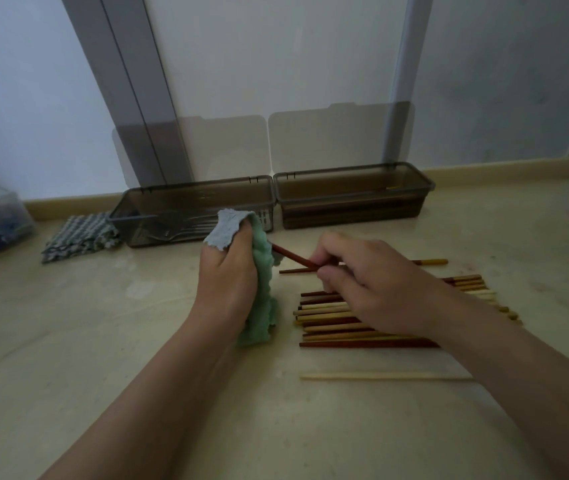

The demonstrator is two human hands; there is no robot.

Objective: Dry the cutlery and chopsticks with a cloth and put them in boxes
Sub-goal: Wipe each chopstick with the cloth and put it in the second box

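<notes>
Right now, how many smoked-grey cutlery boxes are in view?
2. The left box sits beside the checked cloth and holds metal cutlery. The right box stands directly next to it, apparently holding chopsticks. None seems hidden.

Green-and-blue cloth (258, 271), dark red chopstick (291, 256), smoky-grey boxes (352, 195).

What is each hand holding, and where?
Left hand grips the bunched cloth; right hand pinches a dark red chopstick partway along, its tip in the cloth.
</notes>
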